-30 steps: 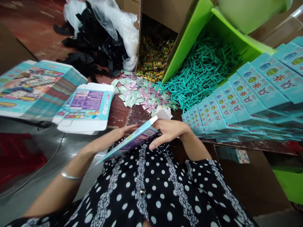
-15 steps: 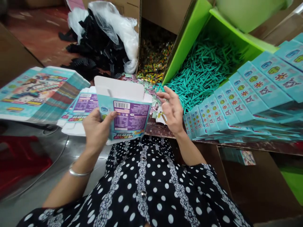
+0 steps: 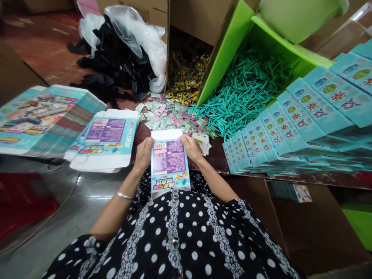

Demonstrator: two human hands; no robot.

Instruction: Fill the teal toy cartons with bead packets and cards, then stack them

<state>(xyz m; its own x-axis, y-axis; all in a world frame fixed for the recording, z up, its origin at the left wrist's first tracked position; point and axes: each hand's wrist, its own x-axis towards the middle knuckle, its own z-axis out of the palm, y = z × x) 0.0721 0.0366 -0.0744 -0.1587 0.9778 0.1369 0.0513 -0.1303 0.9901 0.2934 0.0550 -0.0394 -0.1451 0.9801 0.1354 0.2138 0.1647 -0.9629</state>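
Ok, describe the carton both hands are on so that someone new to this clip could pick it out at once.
Start at the polka-dot blouse at the bottom; just above it the left hand and right hand grip a small teal carton. Unlike the flat blanks to its left and the overlapping row of cartons to its right, it is held off the table, purple label panel up.

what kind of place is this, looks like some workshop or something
Most likely a small hand-packing workshop for a boxed toy. Both hands, left hand and right hand, hold one light-blue printed carton, rows of identical finished blue boxes lie alongside, and loose teal plastic sticks spill from a green bin.
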